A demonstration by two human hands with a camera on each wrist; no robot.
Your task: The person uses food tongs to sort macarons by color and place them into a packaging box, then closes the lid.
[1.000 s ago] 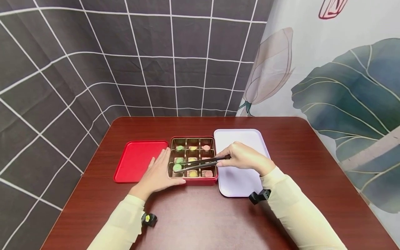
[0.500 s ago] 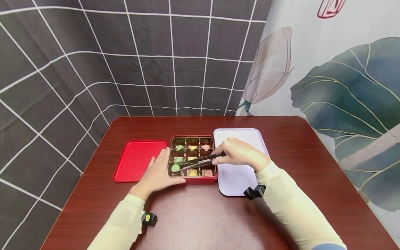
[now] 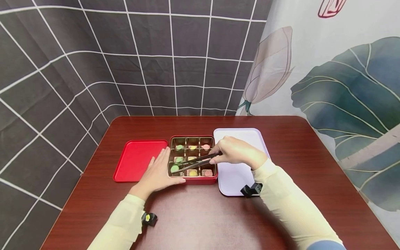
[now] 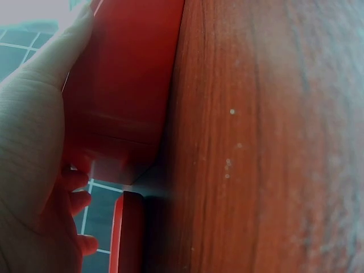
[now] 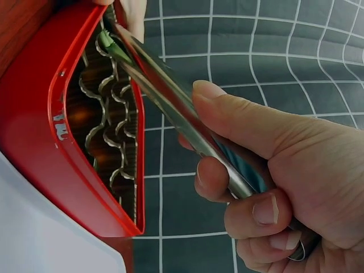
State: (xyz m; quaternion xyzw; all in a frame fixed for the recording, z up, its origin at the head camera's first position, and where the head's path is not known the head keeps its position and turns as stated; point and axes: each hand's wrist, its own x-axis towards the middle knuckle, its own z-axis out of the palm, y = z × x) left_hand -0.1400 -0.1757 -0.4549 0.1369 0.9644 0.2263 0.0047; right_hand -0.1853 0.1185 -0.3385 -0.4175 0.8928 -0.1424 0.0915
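Observation:
A red box (image 3: 201, 181) with a gold divided insert holds round green, yellow and pink sweets, one to a compartment where I can see. My left hand (image 3: 156, 173) rests against its front left corner, fingers straight along the left side and thumb along the front wall. With my right hand (image 3: 237, 151) I grip metal tongs (image 5: 182, 119), thumb on one side and curled fingers on the other. The tongs reach leftward across the box. Their tips are at a green sweet (image 3: 175, 168) at the front left compartment. The tongs partly cover the middle row.
A flat red lid (image 3: 140, 161) lies left of the box. Right of the box, close beside it, is a white tray (image 3: 240, 134), partly under my right hand. All stand on a brown wooden table (image 3: 193, 215), with a dark gridded curtain (image 3: 156, 69) behind.
My right hand and the tongs have shifted left and a little up in the head view. The green sweet at their tips has moved slightly left and down. The left hand stays in place.

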